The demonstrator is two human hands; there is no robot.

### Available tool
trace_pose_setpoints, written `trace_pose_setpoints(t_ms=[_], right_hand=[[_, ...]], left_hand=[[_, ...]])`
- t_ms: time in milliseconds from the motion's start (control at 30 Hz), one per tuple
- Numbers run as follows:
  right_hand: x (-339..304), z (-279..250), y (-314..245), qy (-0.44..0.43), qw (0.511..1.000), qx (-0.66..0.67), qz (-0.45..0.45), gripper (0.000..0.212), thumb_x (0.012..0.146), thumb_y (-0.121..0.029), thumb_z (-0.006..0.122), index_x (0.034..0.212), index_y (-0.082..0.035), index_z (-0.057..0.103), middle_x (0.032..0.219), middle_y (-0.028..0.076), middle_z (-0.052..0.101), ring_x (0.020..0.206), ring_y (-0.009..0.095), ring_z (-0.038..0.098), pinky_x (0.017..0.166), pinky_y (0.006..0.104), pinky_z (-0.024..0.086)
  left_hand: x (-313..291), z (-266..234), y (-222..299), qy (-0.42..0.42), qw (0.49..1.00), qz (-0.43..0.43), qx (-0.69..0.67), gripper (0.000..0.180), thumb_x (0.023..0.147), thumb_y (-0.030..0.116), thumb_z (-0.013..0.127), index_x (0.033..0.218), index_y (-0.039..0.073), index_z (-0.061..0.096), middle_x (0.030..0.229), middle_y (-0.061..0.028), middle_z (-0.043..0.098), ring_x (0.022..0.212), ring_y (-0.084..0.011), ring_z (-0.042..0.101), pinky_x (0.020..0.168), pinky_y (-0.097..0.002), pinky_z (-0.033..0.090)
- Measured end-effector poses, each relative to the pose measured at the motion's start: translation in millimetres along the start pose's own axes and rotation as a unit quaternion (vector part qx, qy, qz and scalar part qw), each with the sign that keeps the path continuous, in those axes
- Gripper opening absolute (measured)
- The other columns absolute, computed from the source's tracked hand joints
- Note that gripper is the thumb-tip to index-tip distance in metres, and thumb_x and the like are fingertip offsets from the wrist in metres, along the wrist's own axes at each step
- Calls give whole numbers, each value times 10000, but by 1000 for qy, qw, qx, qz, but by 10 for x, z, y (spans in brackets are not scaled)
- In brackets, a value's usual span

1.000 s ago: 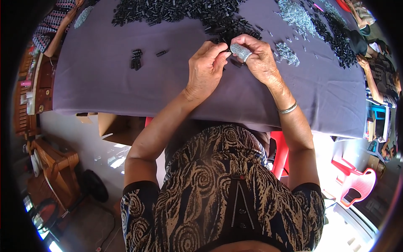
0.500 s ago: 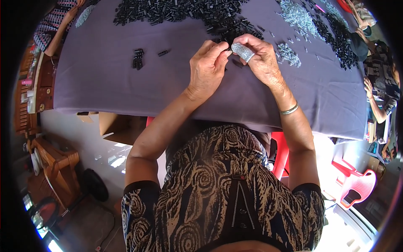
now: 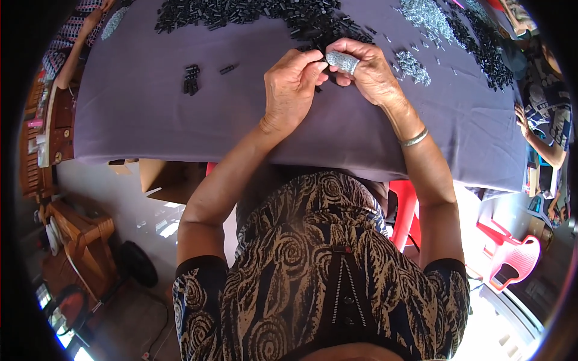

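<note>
Above the purple-grey cloth, my left hand (image 3: 290,90) and my right hand (image 3: 372,71) meet fingertip to fingertip. The left thumb and fingers are pinched together; whatever lies in them is mostly hidden. A silvery, glittery finger cover (image 3: 344,62) sits on a digit of my right hand, whose fingers are also closed at the tips. Just beyond both hands spreads a pile of small black cylindrical pieces (image 3: 241,15). Left of my left hand lie a small cluster of black pieces (image 3: 191,81) and one loose black piece (image 3: 229,69). A little heap of silvery pieces (image 3: 412,68) is right of my right hand.
A larger silvery pile (image 3: 426,23) and another black pile (image 3: 490,66) lie at the far right of the cloth-covered table (image 3: 150,129). People sit at both sides. Below the table's front edge are a cardboard box (image 3: 171,177) and red plastic chair (image 3: 404,210).
Both hands have shifted slightly left and away from me, still joined at the fingertips. The whole view has shifted a little too. The pieces on the cloth look unchanged.
</note>
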State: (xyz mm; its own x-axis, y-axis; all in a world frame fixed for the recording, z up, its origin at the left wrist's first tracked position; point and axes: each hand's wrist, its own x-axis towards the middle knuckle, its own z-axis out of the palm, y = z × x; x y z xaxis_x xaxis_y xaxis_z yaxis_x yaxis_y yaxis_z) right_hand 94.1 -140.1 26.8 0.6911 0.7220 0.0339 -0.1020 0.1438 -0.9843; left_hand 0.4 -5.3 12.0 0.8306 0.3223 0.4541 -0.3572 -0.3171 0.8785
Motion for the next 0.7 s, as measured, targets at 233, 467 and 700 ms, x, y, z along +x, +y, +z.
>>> trace_pose_setpoints(t_ms=[233,467,700], right_hand=[[-33,-17,-97,8,982,-185,-30,240,742,99,503,924,9,630,733,18,611,550,30,489,456,180,378],[-38,37,-131,1,990,-142,-6,236,755,75,492,936,8,628,734,24,614,485,35,467,429,178,379],[-61,-19,-135,10,997,-77,28,146,865,-155,612,910,-17,635,698,13,565,508,37,464,423,181,382]], left_hand=[[-10,16,-9,-5,1000,24,19,149,821,-16,624,967,-42,627,797,-66,595,709,-153,664,585,-220,543],[-14,12,-47,17,1000,18,16,180,807,-89,574,970,-35,624,804,-100,604,675,-164,665,551,-230,531],[3,27,-18,12,1000,-9,-24,169,804,-62,611,971,-46,628,818,-101,620,707,-168,669,597,-226,537]])
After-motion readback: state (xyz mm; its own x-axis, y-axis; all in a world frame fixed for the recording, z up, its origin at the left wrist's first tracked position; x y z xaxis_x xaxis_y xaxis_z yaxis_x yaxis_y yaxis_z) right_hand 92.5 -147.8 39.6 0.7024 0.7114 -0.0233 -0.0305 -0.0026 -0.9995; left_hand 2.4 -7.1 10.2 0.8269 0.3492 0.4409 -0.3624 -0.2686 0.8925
